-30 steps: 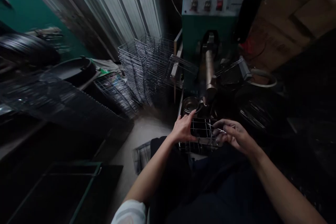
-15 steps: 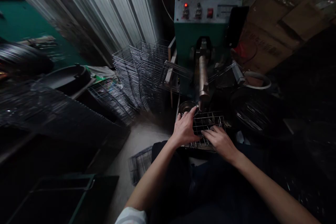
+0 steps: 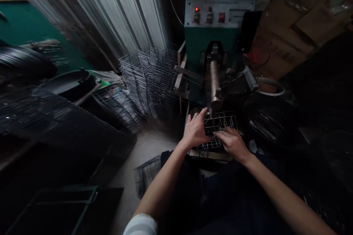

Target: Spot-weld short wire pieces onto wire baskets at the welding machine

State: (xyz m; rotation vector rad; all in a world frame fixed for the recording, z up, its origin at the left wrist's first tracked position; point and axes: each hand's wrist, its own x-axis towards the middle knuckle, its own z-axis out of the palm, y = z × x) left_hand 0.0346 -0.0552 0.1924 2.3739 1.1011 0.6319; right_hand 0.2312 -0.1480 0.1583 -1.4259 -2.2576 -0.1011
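A small wire rack [image 3: 210, 143] of crossed thin metal wires lies beneath the metal electrode arm [image 3: 215, 84] of a green spot welder [image 3: 197, 33]. Its left side is gripped by my left hand [image 3: 195, 130], with the thumb over the wires and the fingers reaching forward close to the electrode tip. My right hand [image 3: 233, 142] is closed at the rack's near right part, fingertips pressed together on its wires. Whether a separate small wire sits in the right fingertips is too dark to see. Both hands are a short way below the electrode.
Tall stacks of wire racks [image 3: 150, 80] stand left of the welder. Another wire rack [image 3: 146, 176] lies on the floor by my left leg. To the right are a dark basin [image 3: 266, 121] holding wires and cardboard boxes [image 3: 286, 40]. A black pan-like container [image 3: 66, 82] is at left.
The wire rack has shifted slightly forward under the electrode, both hands moving with it. More of the ledge at its near side shows. The camera view has tilted a little.
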